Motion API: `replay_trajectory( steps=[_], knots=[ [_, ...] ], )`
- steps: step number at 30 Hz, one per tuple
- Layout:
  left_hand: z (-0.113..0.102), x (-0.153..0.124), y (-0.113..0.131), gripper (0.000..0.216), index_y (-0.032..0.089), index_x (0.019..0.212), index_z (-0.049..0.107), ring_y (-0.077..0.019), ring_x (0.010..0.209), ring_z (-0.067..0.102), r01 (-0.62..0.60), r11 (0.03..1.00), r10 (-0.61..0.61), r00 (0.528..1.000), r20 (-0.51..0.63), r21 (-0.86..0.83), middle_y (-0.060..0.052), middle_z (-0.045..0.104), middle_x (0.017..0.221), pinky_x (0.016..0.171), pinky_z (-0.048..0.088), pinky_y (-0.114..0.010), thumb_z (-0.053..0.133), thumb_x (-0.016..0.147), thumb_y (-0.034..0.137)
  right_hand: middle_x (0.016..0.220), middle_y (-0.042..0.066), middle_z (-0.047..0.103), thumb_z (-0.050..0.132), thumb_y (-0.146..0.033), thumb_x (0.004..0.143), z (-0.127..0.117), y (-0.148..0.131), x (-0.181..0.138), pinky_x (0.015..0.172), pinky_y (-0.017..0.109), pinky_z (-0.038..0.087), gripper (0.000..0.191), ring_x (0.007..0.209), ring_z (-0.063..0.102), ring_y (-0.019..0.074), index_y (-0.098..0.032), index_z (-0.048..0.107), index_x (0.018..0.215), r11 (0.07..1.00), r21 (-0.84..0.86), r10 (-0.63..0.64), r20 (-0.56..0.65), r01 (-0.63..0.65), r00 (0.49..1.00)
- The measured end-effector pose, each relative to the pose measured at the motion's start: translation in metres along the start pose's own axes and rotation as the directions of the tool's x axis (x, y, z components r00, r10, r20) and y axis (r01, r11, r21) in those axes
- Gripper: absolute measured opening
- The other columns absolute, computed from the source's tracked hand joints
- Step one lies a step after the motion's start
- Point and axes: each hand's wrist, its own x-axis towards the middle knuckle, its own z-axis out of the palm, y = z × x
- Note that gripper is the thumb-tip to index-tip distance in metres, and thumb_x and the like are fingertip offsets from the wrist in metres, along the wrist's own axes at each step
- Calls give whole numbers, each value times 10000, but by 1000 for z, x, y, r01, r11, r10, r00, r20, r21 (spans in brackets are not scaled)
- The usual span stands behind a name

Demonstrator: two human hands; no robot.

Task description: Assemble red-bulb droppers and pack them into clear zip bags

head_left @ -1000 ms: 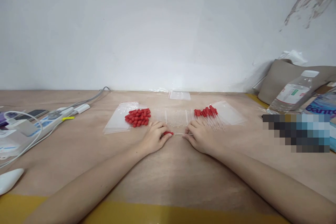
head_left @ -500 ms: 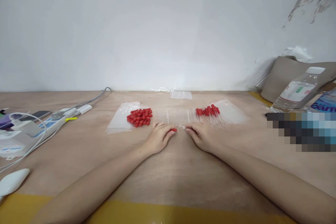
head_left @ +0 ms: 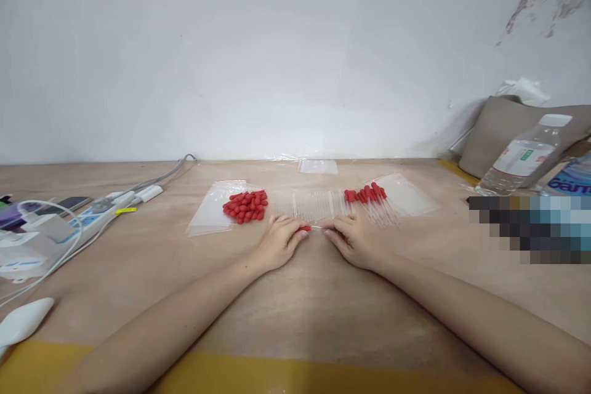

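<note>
My left hand (head_left: 279,241) pinches a small red rubber bulb (head_left: 303,228) at its fingertips. My right hand (head_left: 351,239) grips the other end of a thin clear glass tube (head_left: 316,228) that runs between the two hands. Both hands rest on the wooden table (head_left: 300,308). Behind the left hand lies a pile of red bulbs (head_left: 245,205) on a clear plastic bag (head_left: 210,214). A row of bare clear tubes (head_left: 309,204) lies behind the hands. Finished droppers with red bulbs (head_left: 369,199) lie behind the right hand on another bag (head_left: 409,195).
A power strip (head_left: 99,212) with cables and plugs sits at the left, a white object (head_left: 21,322) near the front left edge. A water bottle (head_left: 524,157), a beige bag (head_left: 501,129) and a blue pack (head_left: 570,184) stand at the right. A small clear bag (head_left: 317,166) lies by the wall.
The hands drew closer together, the red bulb sliding right along the tube toward the right hand. The view shifted slightly.
</note>
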Motion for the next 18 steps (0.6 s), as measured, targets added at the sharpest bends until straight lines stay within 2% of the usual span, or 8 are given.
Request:
replay_trajectory(
  steps=[8,13,18],
  knots=[
    [-1,0,1,219,211,884,593,-139,777,558,-51,997,52,999,15,-54,4,650,815,804,287,-315,393,886,303,804,25,642,430,-256,869,4,8,0,762,316,326,192,742,571,124,-208,606,928,998,36,-49,5,49,999],
    [-2,-1,2,234,210,861,601,-142,790,564,-107,991,113,990,79,-74,-5,656,804,833,277,-321,401,882,330,807,12,642,440,-246,868,6,18,2,772,318,298,198,722,566,110,-244,620,952,987,51,-157,55,154,986],
    [-2,-1,4,223,204,842,601,-125,755,558,-146,988,148,987,61,-46,8,654,768,845,270,-316,411,881,313,794,18,638,396,-224,879,3,21,2,777,335,266,240,697,542,111,-236,627,946,964,-70,-254,30,256,967]
  ],
)
